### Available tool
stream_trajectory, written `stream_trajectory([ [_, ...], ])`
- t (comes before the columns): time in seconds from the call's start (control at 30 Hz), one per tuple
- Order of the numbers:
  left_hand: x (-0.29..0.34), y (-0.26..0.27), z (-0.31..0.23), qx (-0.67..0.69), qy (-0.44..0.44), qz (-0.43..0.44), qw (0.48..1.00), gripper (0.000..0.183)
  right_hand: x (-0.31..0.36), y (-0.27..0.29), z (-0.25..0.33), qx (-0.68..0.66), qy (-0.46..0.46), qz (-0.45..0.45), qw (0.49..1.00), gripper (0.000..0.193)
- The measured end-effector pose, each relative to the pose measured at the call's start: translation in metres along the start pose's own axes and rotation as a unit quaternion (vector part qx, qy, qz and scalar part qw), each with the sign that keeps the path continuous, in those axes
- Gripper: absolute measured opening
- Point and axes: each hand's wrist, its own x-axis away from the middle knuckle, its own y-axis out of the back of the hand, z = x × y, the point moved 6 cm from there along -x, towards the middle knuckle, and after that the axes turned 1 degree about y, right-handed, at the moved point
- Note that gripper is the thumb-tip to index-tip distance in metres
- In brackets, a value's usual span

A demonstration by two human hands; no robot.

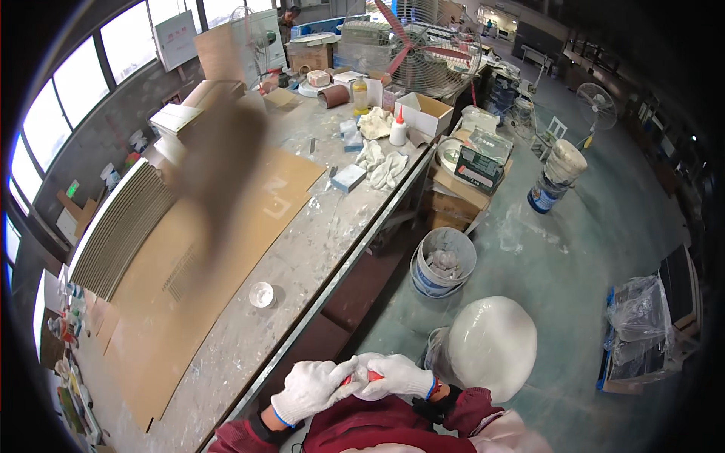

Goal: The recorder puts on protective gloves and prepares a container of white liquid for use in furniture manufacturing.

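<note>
Near the lower edge, my left hand (313, 389) and my right hand (393, 376) meet in front of my body, both in white knit gloves with blue cuffs. The fingers of both are closed around a small white-and-red thing (353, 379), mostly covered by the gloves, so its kind does not show. To the left is a long worktable (302, 249). A small round white cup (261, 294) stands on it, the nearest loose item to my left hand. A large white round-topped tub or stool (492, 349) is close to my right hand.
Brown cardboard (174, 355) covers much of the table. Farther back are a white squeeze bottle (398, 130) with a red tip, crumpled gloves (387, 170) and a blue block (348, 179). A bucket (443, 263) stands beside the table, with a large fan (411, 49) at the far end.
</note>
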Motion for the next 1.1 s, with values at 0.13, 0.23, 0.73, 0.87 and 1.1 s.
stream_trajectory([
  [0.13, -0.030, 0.019, 0.000, -0.138, -0.170, -0.005, 0.976, 0.042, 0.004, 0.029, 0.008, -0.115, 0.035, -0.121, 0.985, 0.039],
  [0.23, -0.048, 0.030, -0.003, -0.159, -0.269, -0.002, 0.950, 0.035, -0.006, 0.036, 0.009, -0.077, 0.043, -0.096, 0.991, 0.040],
  [0.73, -0.066, 0.091, 0.016, -0.138, -0.349, -0.099, 0.921, 0.021, -0.033, 0.076, 0.050, -0.175, 0.065, -0.075, 0.980, 0.061],
  [0.87, -0.077, 0.082, 0.023, -0.166, -0.289, -0.063, 0.941, 0.026, -0.034, 0.084, 0.039, -0.139, 0.088, -0.125, 0.978, 0.055],
  [1.1, -0.101, 0.073, 0.024, -0.179, -0.184, -0.052, 0.965, 0.019, -0.036, 0.112, 0.024, -0.083, 0.124, -0.188, 0.971, 0.063],
])
